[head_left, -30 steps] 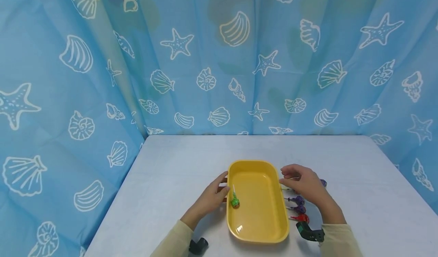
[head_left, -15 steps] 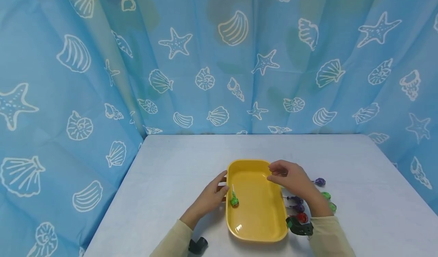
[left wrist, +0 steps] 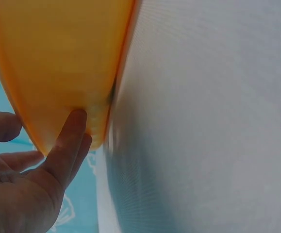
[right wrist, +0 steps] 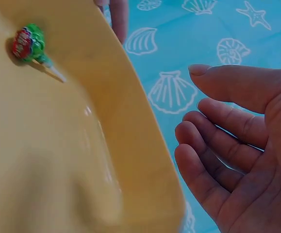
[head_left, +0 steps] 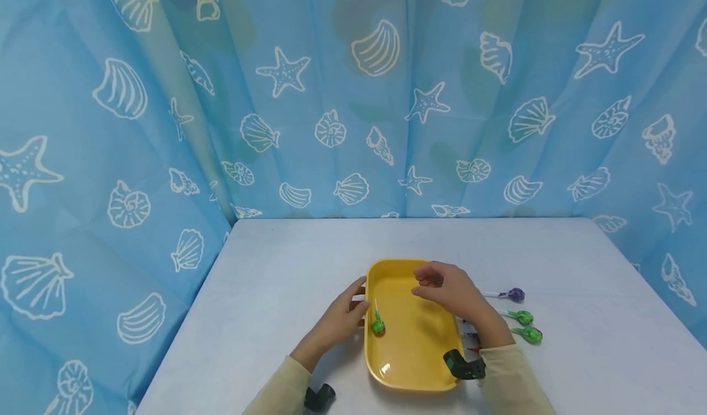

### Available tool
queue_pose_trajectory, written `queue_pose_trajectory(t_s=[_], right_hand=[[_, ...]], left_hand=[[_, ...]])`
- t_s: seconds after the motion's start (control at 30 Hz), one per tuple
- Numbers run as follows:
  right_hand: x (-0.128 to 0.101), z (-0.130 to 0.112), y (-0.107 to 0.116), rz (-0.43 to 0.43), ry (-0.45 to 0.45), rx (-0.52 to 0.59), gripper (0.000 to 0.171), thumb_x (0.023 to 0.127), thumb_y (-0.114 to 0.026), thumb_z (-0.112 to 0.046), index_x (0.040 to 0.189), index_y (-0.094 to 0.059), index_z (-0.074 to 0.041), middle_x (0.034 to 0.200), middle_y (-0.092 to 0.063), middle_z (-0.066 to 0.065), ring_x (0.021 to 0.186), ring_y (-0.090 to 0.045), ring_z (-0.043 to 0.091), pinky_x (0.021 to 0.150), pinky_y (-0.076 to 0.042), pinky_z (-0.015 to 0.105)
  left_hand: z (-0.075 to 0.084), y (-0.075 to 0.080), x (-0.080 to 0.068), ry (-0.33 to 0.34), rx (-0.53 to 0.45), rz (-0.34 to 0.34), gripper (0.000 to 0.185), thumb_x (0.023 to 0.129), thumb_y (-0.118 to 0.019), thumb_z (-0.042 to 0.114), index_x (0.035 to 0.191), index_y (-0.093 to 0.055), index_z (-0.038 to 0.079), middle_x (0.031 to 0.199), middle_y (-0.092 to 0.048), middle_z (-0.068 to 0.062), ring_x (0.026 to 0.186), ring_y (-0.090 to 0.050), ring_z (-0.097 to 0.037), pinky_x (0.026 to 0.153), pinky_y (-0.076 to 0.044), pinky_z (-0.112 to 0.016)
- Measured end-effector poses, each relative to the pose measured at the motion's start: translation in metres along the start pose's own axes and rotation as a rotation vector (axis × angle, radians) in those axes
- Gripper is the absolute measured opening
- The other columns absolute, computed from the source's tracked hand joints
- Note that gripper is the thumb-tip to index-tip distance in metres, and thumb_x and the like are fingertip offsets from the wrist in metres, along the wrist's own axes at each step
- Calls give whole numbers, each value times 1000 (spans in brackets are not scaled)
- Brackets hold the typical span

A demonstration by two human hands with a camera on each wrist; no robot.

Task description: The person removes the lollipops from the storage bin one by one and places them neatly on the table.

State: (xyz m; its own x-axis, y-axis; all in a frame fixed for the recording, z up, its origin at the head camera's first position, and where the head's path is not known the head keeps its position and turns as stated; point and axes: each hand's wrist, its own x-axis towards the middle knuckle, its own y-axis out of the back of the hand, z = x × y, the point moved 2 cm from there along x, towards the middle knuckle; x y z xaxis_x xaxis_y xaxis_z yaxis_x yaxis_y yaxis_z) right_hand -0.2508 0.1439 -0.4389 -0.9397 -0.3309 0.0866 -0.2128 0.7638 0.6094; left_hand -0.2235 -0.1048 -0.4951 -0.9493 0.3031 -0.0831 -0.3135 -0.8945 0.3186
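A yellow tray [head_left: 414, 366] lies on the white table. One lollipop in a green wrapper [head_left: 378, 326] rests inside it near the left wall; the right wrist view shows red on that lollipop [right wrist: 29, 42] too. My left hand [head_left: 338, 321] touches the tray's left side, fingers extended against the outer wall, as the left wrist view shows. Over the upper right part of the tray hovers my right hand [head_left: 450, 289], holding nothing, thumb and fingers apart and loosely bent.
Right of the tray lie a purple lollipop [head_left: 516, 294] and two green lollipops [head_left: 521, 317]. More lollipops there are mostly hidden by the right forearm. Black wrist devices [head_left: 464, 366] sit at both wrists. A blue shell-print curtain [head_left: 353, 96] hangs behind the table.
My right hand has moved left from beside the tray to above it, uncovering the purple and green lollipops on the table. The left hand and the tray have stayed put.
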Motion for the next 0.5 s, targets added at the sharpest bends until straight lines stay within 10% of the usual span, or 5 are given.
queue_pose_trajectory(t_s=[0.5], right_hand=[[8,-2,-31,-52,35,4,32,89,-79,-15,113,-69,3,105,-70,14,90,-65,19,86,-60,40]], left_hand=[[0,0,1,9,5,3,56,108,-50,16,160,-30,11,149,-46,-18,129,-55,-35,91,-60,-38]])
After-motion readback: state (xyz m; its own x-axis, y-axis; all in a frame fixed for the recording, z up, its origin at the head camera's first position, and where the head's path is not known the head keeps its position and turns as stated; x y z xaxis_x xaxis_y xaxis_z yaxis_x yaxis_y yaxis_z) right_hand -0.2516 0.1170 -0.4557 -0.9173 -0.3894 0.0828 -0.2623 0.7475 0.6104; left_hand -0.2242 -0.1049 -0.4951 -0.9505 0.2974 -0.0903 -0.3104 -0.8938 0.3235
